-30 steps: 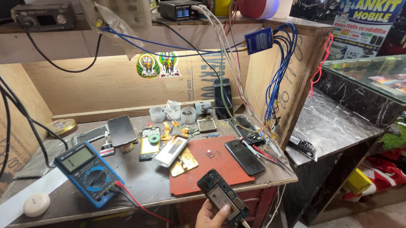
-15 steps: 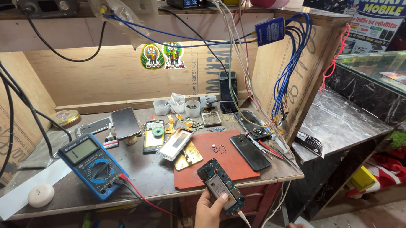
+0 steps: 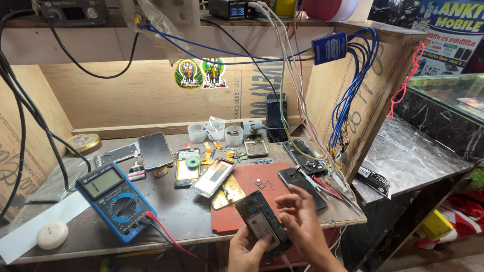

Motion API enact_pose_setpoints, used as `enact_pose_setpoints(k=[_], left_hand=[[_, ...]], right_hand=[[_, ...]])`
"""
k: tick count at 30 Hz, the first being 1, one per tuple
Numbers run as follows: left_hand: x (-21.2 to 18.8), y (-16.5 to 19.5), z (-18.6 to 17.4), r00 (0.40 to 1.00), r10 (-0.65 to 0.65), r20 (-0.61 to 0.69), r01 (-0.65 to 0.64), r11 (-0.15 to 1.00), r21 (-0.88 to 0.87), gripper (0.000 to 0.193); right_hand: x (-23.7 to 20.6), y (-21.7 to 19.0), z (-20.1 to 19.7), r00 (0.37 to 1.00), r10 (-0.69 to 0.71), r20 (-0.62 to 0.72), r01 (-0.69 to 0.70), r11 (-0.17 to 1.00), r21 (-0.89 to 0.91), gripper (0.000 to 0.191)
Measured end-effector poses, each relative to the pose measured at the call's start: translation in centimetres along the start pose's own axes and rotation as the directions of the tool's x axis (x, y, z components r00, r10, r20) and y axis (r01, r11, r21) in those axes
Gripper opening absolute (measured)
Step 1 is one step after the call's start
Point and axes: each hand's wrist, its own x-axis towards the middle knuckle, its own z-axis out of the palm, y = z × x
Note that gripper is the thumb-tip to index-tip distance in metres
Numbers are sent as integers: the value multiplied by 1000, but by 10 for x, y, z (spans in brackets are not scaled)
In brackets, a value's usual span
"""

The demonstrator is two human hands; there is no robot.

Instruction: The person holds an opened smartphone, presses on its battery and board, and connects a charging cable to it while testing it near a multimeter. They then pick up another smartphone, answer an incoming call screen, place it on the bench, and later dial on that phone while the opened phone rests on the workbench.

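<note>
My left hand (image 3: pixel 246 256) grips the near end of an opened phone (image 3: pixel 261 221) with its back off and its insides showing, held over the front edge of a red mat (image 3: pixel 250 193). My right hand (image 3: pixel 303 223) hovers just right of the phone with fingers spread, its fingertips touching the phone's right edge. A black phone (image 3: pixel 302 186) lies on the mat just beyond my right hand.
A blue multimeter (image 3: pixel 115 200) with a red lead sits at front left of the wooden bench (image 3: pixel 189 215). Several phones and loose parts (image 3: pixel 214 177) lie mid-bench, small cups (image 3: pixel 216 131) behind. Cables hang at right by a plywood wall (image 3: pixel 336 102). A glass counter (image 3: pixel 456 96) stands right.
My right hand has come up into view and reached the phone's right edge. The left hand still holds the opened phone, and the view has shifted slightly.
</note>
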Motion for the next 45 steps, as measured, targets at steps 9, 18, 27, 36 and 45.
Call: enact_pose_setpoints(k=[9,18,27,36,45], left_hand=[[6,-8,-4,998,7,-59,-6,1000,30,39],[9,-14,-8,998,4,-66,-1,999,44,37],[1,-2,-6,999,23,-49,-18,993,113,34],[-12,1,-9,998,-40,-41,44,994,100,24],[-9,11,-4,991,-132,-26,118,947,-299,38]], right_hand=[[7,16,-3,970,174,167,-171,985,-32,50],[3,6,-2,972,18,236,48,961,-272,25],[4,8,1,980,-4,198,62,955,-289,27],[-7,27,-4,972,-31,235,86,970,-229,20],[-6,33,-4,974,75,214,-93,993,79,23]])
